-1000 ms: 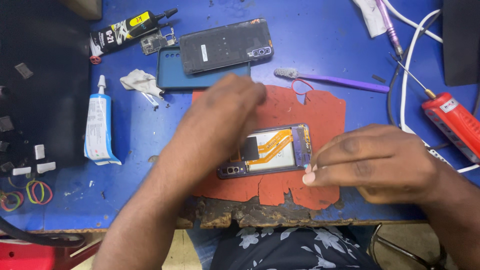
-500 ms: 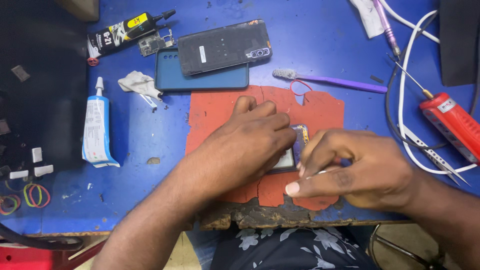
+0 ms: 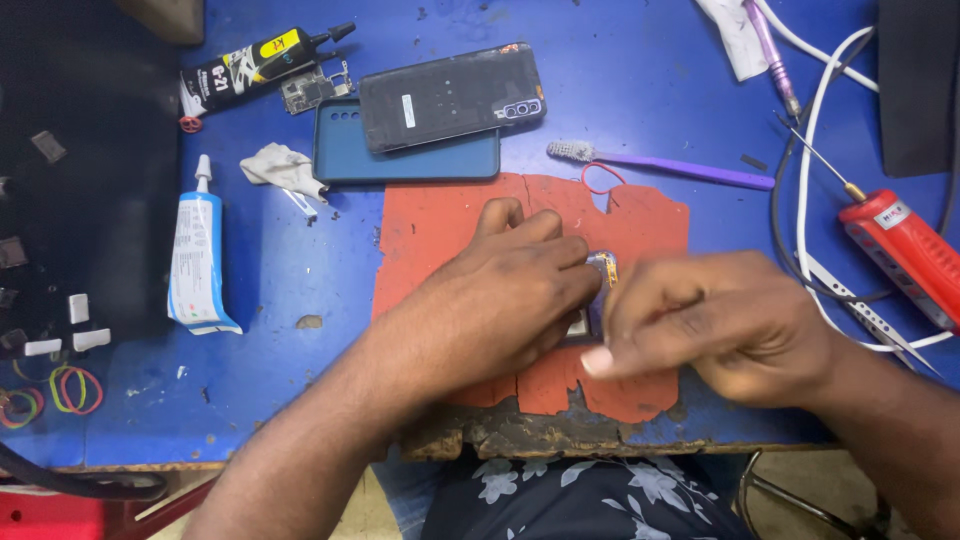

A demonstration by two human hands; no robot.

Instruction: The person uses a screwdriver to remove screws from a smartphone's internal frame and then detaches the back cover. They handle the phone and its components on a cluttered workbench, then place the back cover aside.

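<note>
Both hands are crowding over the middle of the ragged red mat [image 3: 440, 230], and the opened phone [image 3: 598, 290] is lying flat on it, almost buried beneath them. The left hand [image 3: 500, 290] is pressing down on the phone with fingers spread flat, pinning it rather than wrapping it. The right hand [image 3: 710, 325] is curling in from the right, fingers bunched tight at the phone's right edge; it is blurred, so whether it is pinching something small I cannot tell. Only a sliver of the phone is showing between the hands, purple rim and an orange ribbon strip.

On the far side of the mat, a dark, glossy phone back [image 3: 450, 95] is lying across a smooth teal case [image 3: 400, 158]. To its right a purple brush [image 3: 660, 168] with a frayed head is resting on the scuffed blue table [image 3: 280, 330]. A white glue tube [image 3: 196, 255] is lying at the left, a black one [image 3: 255, 62] far left, and a red plastic tool [image 3: 905, 255] with a thin metal tip at the right.
</note>
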